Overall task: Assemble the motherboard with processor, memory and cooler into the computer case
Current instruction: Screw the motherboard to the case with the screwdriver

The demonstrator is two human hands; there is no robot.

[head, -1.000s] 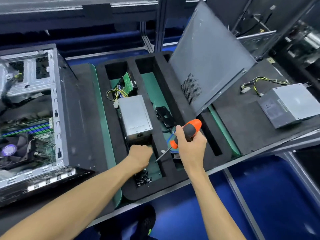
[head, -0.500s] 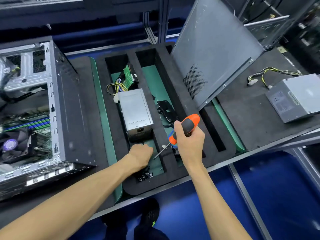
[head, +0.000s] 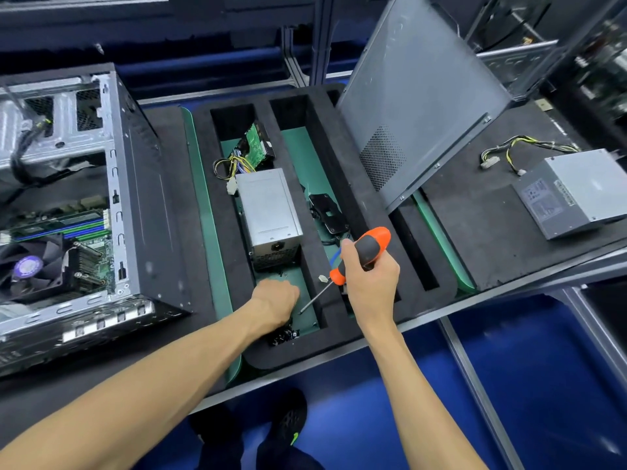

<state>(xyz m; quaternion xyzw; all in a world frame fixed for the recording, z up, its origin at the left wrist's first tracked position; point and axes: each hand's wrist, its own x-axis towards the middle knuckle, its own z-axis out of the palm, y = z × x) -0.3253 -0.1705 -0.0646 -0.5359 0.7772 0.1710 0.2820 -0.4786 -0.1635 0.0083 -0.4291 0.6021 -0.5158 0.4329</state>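
Right hand (head: 369, 279) grips the orange-handled screwdriver (head: 363, 254); left hand (head: 274, 300), fingers hidden, reaches into the foam tray (head: 339, 340) beside loose screws (head: 284, 335).

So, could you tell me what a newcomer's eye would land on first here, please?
Probably the orange-handled screwdriver gripped in the right hand over the black foam tray. Next, the left hand reaching into the tray's compartment below a silver power supply. At left stands the open computer case, motherboard and cooler fan visible inside.
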